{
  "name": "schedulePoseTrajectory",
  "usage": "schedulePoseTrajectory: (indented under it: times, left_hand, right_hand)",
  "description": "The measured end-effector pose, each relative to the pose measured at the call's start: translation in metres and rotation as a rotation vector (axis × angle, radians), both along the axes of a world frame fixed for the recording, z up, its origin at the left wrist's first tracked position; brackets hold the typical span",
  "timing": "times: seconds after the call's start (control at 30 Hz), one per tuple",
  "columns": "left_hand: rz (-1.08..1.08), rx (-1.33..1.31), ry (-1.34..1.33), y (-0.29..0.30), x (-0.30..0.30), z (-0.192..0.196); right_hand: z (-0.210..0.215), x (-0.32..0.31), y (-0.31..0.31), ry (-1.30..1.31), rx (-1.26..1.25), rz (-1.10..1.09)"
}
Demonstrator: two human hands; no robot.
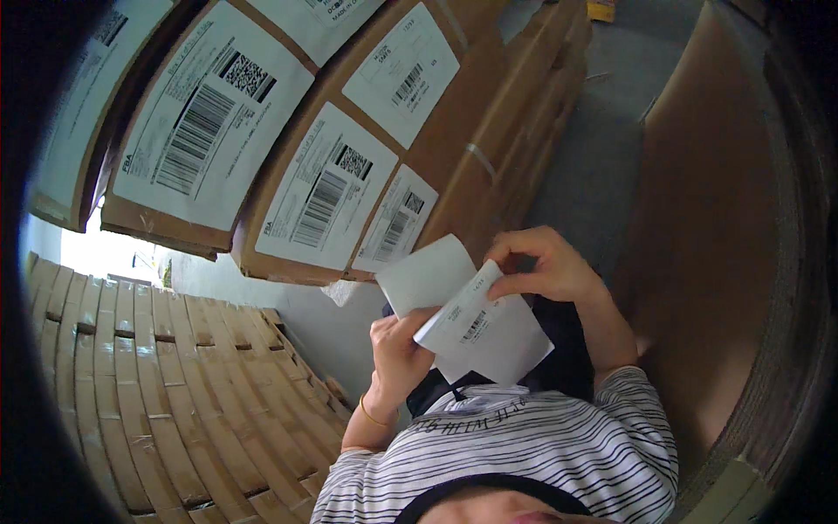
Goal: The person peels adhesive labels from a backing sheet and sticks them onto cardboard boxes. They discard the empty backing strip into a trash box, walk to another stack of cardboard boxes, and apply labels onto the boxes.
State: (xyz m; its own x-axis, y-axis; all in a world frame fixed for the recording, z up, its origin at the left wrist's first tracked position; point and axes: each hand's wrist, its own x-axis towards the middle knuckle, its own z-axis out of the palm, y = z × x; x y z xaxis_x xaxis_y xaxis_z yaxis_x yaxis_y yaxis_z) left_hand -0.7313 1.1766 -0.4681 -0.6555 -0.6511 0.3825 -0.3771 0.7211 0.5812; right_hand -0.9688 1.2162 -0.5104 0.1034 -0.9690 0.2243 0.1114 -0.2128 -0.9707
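In front of my body I hold several white barcode label sheets [499,336], loosely stacked and partly folded. My left hand [400,351] is closed on their left edge, its thumb lying toward the sheets. At the upper corner, the thumb and bent index finger of my right hand [552,265] pinch a printed label sheet. A blank white sheet [428,275] sticks out to the upper left, over my left hand. Just beyond the sheets stands a brown carton [371,131] with white barcode labels on its face.
More labelled cartons [196,122] stand stacked at the upper left. Piles of flat cardboard [175,375] fill the lower left. A tall brown cardboard sheet [698,218] rises along the right. Grey floor [602,131] runs between the cartons and that cardboard.
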Motion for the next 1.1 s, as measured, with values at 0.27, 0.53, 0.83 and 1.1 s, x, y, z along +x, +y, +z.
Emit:
schedulePoseTrajectory:
  times: [0.27, 0.53, 0.83, 1.1]
  left_hand:
    - [0.022, 0.045, -0.002, 0.004, 0.008, -0.001]
    - [-0.056, 0.028, -0.141, 0.0, 0.022, -0.011]
    - [-0.13, -0.07, -0.219, 0.004, 0.042, -0.031]
    - [-0.115, -0.066, -0.274, 0.007, 0.041, -0.033]
  right_hand:
    - [0.005, 0.002, -0.01, 0.147, -0.26, 0.041]
    - [-0.002, -0.005, -0.014, 0.275, -0.609, -0.087]
    - [-0.014, -0.069, -0.07, -0.692, -0.697, -0.324]
    - [0.002, -0.051, -0.125, -0.087, -0.615, -0.453]
